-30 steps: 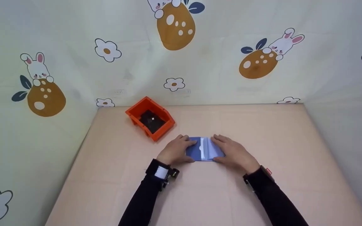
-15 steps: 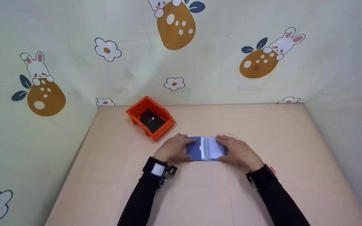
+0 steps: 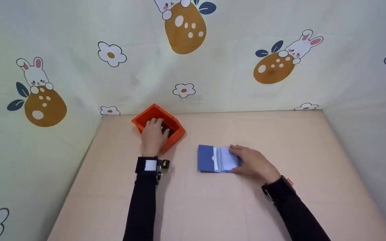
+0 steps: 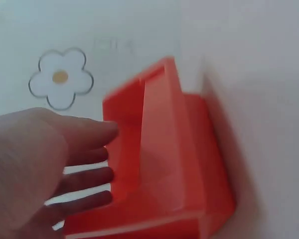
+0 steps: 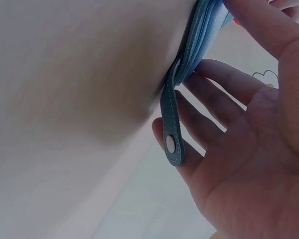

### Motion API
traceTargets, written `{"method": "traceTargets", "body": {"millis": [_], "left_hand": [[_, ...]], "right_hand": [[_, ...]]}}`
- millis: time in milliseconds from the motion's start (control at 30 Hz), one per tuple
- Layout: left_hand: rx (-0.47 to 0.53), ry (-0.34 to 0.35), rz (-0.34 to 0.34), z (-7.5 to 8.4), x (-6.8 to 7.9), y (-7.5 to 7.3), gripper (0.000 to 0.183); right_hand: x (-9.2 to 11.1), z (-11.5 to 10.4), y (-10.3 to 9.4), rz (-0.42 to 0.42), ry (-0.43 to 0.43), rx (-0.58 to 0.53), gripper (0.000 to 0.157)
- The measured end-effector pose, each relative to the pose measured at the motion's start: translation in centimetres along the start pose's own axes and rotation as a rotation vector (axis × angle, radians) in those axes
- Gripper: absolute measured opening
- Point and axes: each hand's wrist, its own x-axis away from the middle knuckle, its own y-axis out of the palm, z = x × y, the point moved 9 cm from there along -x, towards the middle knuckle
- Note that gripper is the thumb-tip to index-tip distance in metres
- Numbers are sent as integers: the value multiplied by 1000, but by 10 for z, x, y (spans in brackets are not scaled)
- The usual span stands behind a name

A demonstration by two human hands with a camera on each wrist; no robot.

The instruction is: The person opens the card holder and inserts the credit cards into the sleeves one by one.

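A blue card holder (image 3: 206, 159) with clear inner sleeves lies spread open on the table in the head view. My right hand (image 3: 254, 164) holds its right side, thumb at the near edge and fingers at the far one. In the right wrist view, a snap strap (image 5: 170, 117) with a metal stud hangs off the card holder beside those fingers. My left hand (image 3: 152, 138) reaches over the orange bin (image 3: 173, 142), fingertips inside its rim. Dark flat pieces (image 3: 170, 131) lie in the bin, partly hidden by that hand. The left wrist view has the fingers extended, nothing between them.
A pale cloth covers the table (image 3: 213, 207). Fabric walls (image 3: 230, 77) printed with rabbits and flowers close off the back and both sides. The bin stands angled at the back left, near the rear wall.
My left hand has let go of the card holder's left side and moved left and away to the orange bin. The right hand still holds the card holder, which is spread wider than before.
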Motion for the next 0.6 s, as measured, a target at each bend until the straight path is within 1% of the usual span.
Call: {"method": "traceTargets", "body": {"millis": [133, 267, 367, 467, 500, 533, 600], "left_hand": [[-70, -31, -77, -5, -3, 8, 59], [-194, -48, -140, -7, -1, 11, 70], [-298, -66, -225, -10, 2, 15, 64], [-355, -77, -319, -13, 5, 19, 51], [-360, -80, -335, -14, 6, 20, 47], [-355, -81, -336, -14, 6, 20, 47], [-330, -73, -315, -11, 5, 18, 49]], "right_hand": [[2, -2, 2, -6, -11, 1, 78], [2, -2, 3, -11, 4, -10, 78], [2, -1, 1, -7, 12, -11, 78], [1, -1, 0, -7, 1, 6, 78], [1, -1, -1, -6, -4, 11, 78], [0, -1, -2, -6, -7, 14, 78], [0, 0, -3, -7, -8, 17, 78]]}}
